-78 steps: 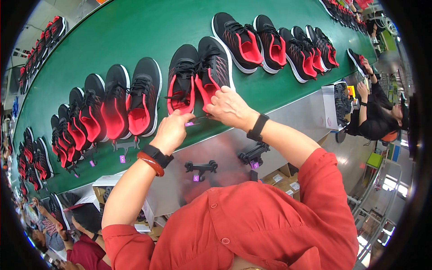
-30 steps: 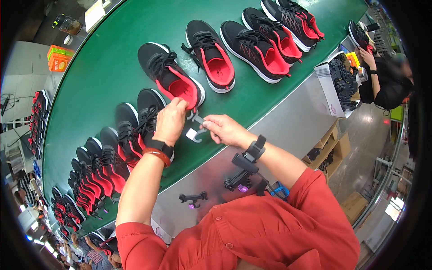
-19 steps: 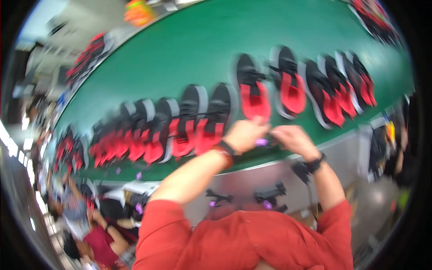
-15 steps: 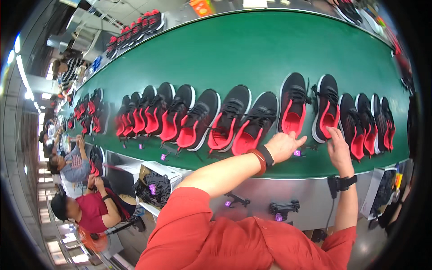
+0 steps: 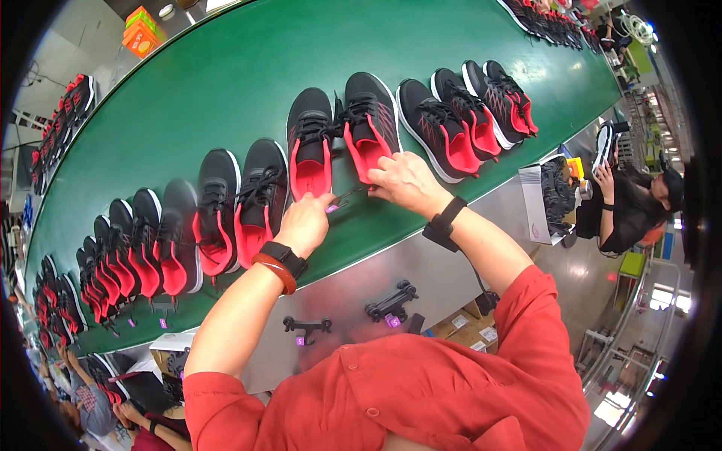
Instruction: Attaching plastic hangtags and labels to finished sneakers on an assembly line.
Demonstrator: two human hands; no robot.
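Observation:
A pair of black sneakers with coral-pink linings stands toe-away before me: a left sneaker [image 5: 310, 124] and a right sneaker [image 5: 371, 113]. Between their heels, a small black plastic shoe hanger [image 5: 348, 198] with a purple tag spans the gap. My left hand [image 5: 304, 224] pinches the hanger's left end, close to the left sneaker's heel. On the other side, my right hand [image 5: 410, 183] is closed at the right sneaker's heel, fingertips over the collar and thumb below. The hanger's right end reaches that thumb; my fingers partly hide the contact.
Similar sneakers [image 5: 216, 203] line both sides of the green table [image 5: 248, 83]. Two black hangers [image 5: 391, 301] lie on the metal ledge near my body. An open box [image 5: 535, 203] of black pieces stands at right, near a person [image 5: 635, 203] holding a shoe.
My view has swung to the right. Both hands have moved closer together at the sneakers' heels, and the hanger that lay on the table is now between my fingers.

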